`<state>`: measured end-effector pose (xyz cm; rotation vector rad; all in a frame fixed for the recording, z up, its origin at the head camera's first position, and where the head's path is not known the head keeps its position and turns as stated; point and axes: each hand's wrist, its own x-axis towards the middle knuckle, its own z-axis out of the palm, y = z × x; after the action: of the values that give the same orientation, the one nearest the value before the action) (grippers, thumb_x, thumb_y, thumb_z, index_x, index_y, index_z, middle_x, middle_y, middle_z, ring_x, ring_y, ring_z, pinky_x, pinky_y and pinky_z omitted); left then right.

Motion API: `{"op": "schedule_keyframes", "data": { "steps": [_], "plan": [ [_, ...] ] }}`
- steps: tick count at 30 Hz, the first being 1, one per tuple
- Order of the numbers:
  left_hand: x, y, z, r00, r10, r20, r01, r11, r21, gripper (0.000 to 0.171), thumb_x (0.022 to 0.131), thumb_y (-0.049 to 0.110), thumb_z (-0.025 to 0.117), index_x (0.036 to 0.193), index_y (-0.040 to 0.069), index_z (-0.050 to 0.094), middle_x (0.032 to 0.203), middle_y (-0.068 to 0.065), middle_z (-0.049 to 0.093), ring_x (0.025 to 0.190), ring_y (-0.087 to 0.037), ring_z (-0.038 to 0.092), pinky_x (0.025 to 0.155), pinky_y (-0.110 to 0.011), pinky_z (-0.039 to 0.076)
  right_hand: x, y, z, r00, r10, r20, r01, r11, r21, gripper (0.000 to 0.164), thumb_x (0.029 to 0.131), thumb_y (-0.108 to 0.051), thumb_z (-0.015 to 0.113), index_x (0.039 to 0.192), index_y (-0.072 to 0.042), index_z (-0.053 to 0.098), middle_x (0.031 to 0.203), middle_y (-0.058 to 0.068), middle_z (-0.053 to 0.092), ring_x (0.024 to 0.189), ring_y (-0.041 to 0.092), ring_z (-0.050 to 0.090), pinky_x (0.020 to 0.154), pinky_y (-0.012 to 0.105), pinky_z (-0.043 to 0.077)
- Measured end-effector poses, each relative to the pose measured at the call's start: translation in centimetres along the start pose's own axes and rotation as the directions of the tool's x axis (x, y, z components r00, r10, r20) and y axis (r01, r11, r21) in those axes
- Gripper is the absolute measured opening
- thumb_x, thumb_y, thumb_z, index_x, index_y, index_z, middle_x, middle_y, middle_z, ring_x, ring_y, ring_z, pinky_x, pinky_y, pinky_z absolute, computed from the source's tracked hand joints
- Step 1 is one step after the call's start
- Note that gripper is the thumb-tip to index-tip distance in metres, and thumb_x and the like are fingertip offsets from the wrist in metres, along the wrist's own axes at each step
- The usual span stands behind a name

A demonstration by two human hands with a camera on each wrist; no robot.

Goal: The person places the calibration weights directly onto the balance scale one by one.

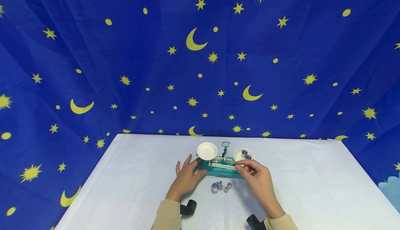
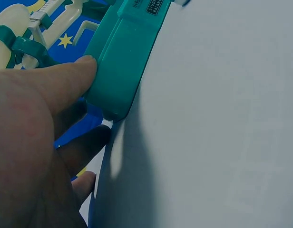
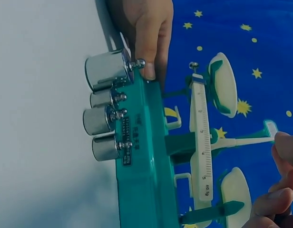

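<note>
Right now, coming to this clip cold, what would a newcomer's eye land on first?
Probably the deep-blue backdrop with yellow stars and moons, filling most of the head view. Next, low in that view, the green balance on the white table, with the left hand touching it and the right hand near the right pan. Shiny metal weights stand just in front.

The balance base (image 2: 122, 59) is teal, its pans (image 1: 207, 151) cream.
</note>
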<state>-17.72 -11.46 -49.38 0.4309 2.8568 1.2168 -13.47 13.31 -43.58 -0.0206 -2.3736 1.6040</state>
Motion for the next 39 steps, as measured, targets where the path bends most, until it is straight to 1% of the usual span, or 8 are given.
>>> {"op": "schedule_keyframes", "data": {
  "steps": [5, 8, 15, 22, 29, 32, 36, 39],
  "plan": [
    [0.0, 0.0, 0.0, 1.000, -0.003, 0.001, 0.003, 1.000, 0.003, 0.058, 0.099, 0.040, 0.059, 0.147, 0.009, 0.052, 0.149, -0.009, 0.053, 0.149, -0.041, 0.023, 0.114, -0.069, -0.005, -0.3, -0.1, 0.2, 1.000, -0.028, 0.001, 0.028, 0.999, -0.027, 0.009, 0.085, -0.011, 0.080, 0.094, -0.011, 0.078, 0.074, -0.002, 0.058, 0.072, 0.012, 0.053, 0.060, 0.019, 0.044],
    [0.0, 0.0, 0.0, 1.000, -0.002, 0.001, 0.002, 1.000, 0.003, 0.058, 0.099, 0.040, 0.059, 0.147, 0.009, 0.052, 0.148, -0.010, 0.053, 0.149, -0.041, 0.024, 0.114, -0.070, -0.005, -0.6, -0.1, 0.3, 0.999, -0.036, 0.009, 0.036, 0.999, -0.013, 0.010, 0.085, -0.010, 0.081, 0.094, -0.011, 0.078, 0.074, -0.003, 0.058, 0.072, 0.011, 0.053, 0.060, 0.019, 0.044],
    [0.1, 0.1, 0.0, 1.000, -0.011, 0.005, 0.011, 1.000, 0.004, 0.058, 0.099, 0.041, 0.059, 0.146, 0.008, 0.052, 0.149, -0.010, 0.052, 0.149, -0.041, 0.023, 0.114, -0.070, -0.005, -1.1, 0.3, 0.7, 0.999, -0.017, 0.047, 0.016, 0.999, 0.030, 0.008, 0.085, -0.011, 0.080, 0.093, -0.011, 0.078, 0.072, -0.004, 0.055, 0.070, 0.011, 0.051, 0.059, 0.020, 0.043],
    [0.0, 0.1, 0.0, 1.000, -0.006, 0.003, 0.006, 1.000, 0.003, 0.058, 0.099, 0.041, 0.059, 0.146, 0.008, 0.052, 0.148, -0.011, 0.053, 0.149, -0.041, 0.024, 0.114, -0.070, -0.005, -1.4, 0.8, 1.0, 0.999, -0.006, 0.054, 0.004, 0.999, 0.036, 0.009, 0.084, -0.009, 0.081, 0.091, -0.012, 0.077, 0.070, -0.004, 0.056, 0.067, 0.010, 0.051, 0.056, 0.019, 0.043],
    [0.1, 0.1, 0.1, 1.000, -0.004, 0.000, 0.004, 1.000, 0.001, 0.058, 0.099, 0.040, 0.059, 0.146, 0.008, 0.052, 0.148, -0.010, 0.053, 0.149, -0.041, 0.024, 0.115, -0.069, -0.005, -1.7, 1.1, 1.3, 0.995, 0.038, 0.092, -0.039, 0.999, 0.014, 0.009, 0.084, -0.012, 0.081, 0.092, -0.011, 0.077, 0.070, -0.004, 0.055, 0.067, 0.009, 0.050, 0.056, 0.019, 0.043],
    [0.1, 0.1, 0.1, 1.000, -0.002, 0.004, 0.002, 1.000, 0.003, 0.058, 0.099, 0.040, 0.060, 0.146, 0.007, 0.052, 0.148, -0.011, 0.053, 0.149, -0.041, 0.024, 0.114, -0.069, -0.005, -1.7, 1.5, 1.4, 0.992, 0.062, 0.109, -0.064, 0.998, 0.016, 0.009, 0.083, -0.010, 0.082, 0.092, -0.010, 0.077, 0.070, -0.003, 0.055, 0.066, 0.009, 0.050, 0.056, 0.019, 0.043],
    [0.1, 0.1, 0.0, 1.000, -0.001, 0.005, 0.001, 1.000, 0.004, 0.058, 0.099, 0.040, 0.060, 0.146, 0.007, 0.052, 0.148, -0.011, 0.053, 0.149, -0.041, 0.024, 0.114, -0.070, -0.005, -1.7, 1.9, 1.6, 0.985, 0.102, 0.142, -0.104, 0.995, 0.008, 0.009, 0.083, -0.009, 0.081, 0.091, -0.010, 0.077, 0.069, -0.001, 0.054, 0.063, 0.010, 0.050, 0.054, 0.020, 0.043],
    [0.0, 0.0, 0.0, 1.000, -0.004, 0.004, 0.004, 1.000, 0.006, 0.058, 0.098, 0.041, 0.060, 0.146, 0.007, 0.052, 0.148, -0.011, 0.053, 0.149, -0.041, 0.024, 0.114, -0.070, -0.005, -1.6, 2.2, 1.7, 0.976, 0.142, 0.164, -0.140, 0.990, -0.024, 0.009, 0.083, -0.010, 0.080, 0.092, -0.010, 0.077, 0.069, -0.001, 0.053, 0.063, 0.011, 0.049, 0.053, 0.021, 0.043]
  ]
}}
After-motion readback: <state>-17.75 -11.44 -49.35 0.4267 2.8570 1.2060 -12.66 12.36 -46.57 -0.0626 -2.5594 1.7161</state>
